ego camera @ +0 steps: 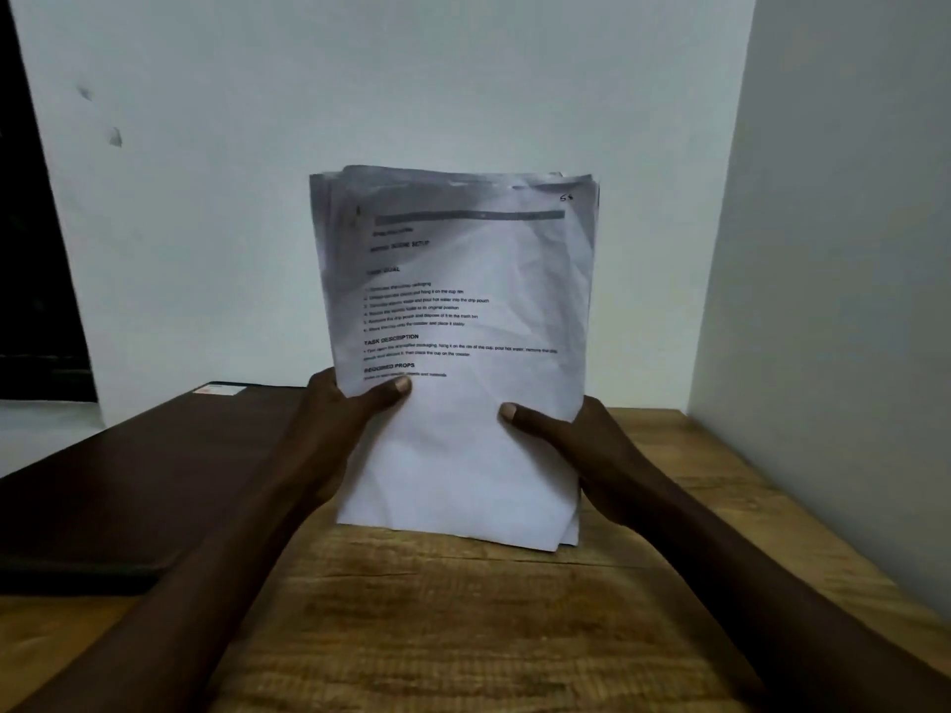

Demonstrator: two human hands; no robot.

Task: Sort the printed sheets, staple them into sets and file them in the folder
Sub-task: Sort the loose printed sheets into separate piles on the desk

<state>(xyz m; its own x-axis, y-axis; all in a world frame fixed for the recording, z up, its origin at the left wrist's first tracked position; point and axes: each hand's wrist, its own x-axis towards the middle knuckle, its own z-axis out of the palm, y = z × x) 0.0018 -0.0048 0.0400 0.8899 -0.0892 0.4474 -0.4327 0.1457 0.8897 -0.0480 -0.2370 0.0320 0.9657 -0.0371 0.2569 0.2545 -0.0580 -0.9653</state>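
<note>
A stack of printed sheets (458, 311) stands upright in the middle of the view, its lower edge resting on the wooden table (463, 625). The front page carries black text and a grey bar near the top. My left hand (345, 419) grips the stack's left edge, thumb across the front. On the opposite edge my right hand (571, 440) holds the stack the same way, thumb on the front page. The top edges of the sheets are slightly uneven.
A dark flat folder-like cover (128, 481) lies on the table to the left, with a small label (218, 389) at its far corner. White walls (411, 95) close off the back and the right side. A dark opening (31, 249) is at the far left.
</note>
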